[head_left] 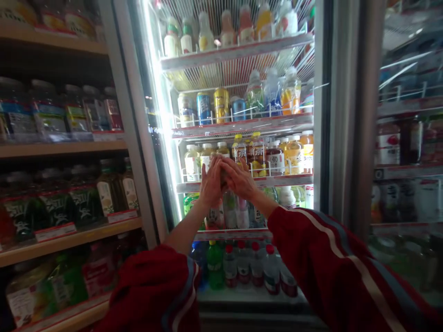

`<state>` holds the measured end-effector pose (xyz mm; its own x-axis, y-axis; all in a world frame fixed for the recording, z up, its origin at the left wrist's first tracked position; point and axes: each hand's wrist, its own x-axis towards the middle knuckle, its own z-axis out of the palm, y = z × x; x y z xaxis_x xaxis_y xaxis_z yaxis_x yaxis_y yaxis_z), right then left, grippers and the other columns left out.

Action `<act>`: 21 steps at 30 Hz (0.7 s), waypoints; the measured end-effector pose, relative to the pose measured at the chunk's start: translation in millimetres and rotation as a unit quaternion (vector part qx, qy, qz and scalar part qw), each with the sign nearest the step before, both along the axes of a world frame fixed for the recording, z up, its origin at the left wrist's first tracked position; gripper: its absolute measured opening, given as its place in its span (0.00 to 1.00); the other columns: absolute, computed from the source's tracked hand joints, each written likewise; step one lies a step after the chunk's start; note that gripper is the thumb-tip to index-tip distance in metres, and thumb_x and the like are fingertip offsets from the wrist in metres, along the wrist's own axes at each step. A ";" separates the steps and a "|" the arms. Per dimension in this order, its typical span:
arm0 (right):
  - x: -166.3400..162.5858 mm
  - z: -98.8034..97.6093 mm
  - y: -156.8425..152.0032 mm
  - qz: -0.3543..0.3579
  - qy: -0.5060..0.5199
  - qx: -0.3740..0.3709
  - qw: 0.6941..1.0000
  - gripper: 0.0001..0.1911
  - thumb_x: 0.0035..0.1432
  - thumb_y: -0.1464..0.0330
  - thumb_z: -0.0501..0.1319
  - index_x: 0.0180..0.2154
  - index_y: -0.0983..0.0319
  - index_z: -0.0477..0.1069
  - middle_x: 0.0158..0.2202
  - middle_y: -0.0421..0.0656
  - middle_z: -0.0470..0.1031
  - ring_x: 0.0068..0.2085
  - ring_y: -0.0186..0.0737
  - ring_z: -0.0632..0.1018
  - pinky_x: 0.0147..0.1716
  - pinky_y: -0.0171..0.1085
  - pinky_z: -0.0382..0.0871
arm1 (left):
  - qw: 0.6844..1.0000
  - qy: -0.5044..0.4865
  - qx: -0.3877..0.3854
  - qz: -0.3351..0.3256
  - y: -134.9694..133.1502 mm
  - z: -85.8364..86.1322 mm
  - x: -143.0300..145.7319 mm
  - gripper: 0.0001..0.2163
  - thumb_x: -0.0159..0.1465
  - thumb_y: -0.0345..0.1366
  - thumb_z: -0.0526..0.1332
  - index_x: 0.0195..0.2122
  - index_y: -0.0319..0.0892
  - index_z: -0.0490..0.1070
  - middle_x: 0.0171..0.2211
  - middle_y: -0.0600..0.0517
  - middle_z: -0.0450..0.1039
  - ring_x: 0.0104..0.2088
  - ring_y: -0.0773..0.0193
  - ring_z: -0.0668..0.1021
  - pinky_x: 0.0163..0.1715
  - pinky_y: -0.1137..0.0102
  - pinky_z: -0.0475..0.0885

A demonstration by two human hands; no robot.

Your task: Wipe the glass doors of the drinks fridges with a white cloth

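Note:
Both my arms, in dark red sleeves with white and blue stripes, reach forward at the lit drinks cooler (238,127). My left hand (210,186) is raised with its fingers stretched upward. My right hand (239,179) slants in from the right, fingers extended, thumb apart. The fingertips of the two hands meet or overlap, and I see nothing held in either. Behind them stands a row of bottled drinks, including a yellow-capped tea bottle (258,154) and an orange drink bottle (294,154). Whether my hands touch the cooler's glass I cannot tell.
Left of the cooler are wooden shelves (69,236) with several dark-labelled bottles (51,196). Inside the cooler, cans (221,105) stand above and red-capped bottles (256,267) below. A metal door frame (351,115) and another cooler section are on the right.

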<state>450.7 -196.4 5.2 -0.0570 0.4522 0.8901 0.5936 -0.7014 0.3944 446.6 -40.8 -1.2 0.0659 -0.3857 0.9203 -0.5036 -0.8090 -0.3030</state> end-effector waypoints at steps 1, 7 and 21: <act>-0.1 0.1 2.0 -0.003 0.003 -0.004 1.000 0.23 0.64 0.66 0.45 0.59 0.62 0.58 0.61 0.46 0.61 0.63 0.39 0.59 0.64 0.50 0.43 | 1.000 0.000 -0.004 0.001 4.9 -1.2 0.1 0.36 0.63 0.49 0.53 0.65 0.35 0.38 0.64 0.37 0.52 0.65 0.53 0.52 0.64 0.52 0.42; -5.9 3.7 22.0 -0.059 0.027 0.011 0.998 0.21 0.60 0.62 0.54 0.55 0.58 0.64 0.62 0.46 0.61 0.64 0.50 0.57 0.63 0.59 0.35 | 0.997 0.029 -0.020 0.070 41.4 -11.7 -0.9 0.44 0.56 0.57 0.58 0.65 0.35 0.40 0.64 0.34 0.49 0.65 0.48 0.50 0.63 0.48 0.39; 0.4 2.7 -0.9 -0.088 0.044 0.018 0.995 0.22 0.63 0.63 0.49 0.58 0.56 0.60 0.63 0.43 0.59 0.65 0.44 0.54 0.63 0.58 0.35 | 0.995 0.033 -0.045 0.079 52.9 -20.8 -0.9 0.42 0.58 0.58 0.55 0.65 0.36 0.42 0.65 0.35 0.48 0.66 0.51 0.49 0.63 0.52 0.38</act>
<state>451.1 -197.3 7.8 0.0985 0.4168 0.9037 0.4909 -0.8102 0.3202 445.7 12.1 -22.0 0.1810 -0.2813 0.9424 -0.3838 -0.9024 -0.1957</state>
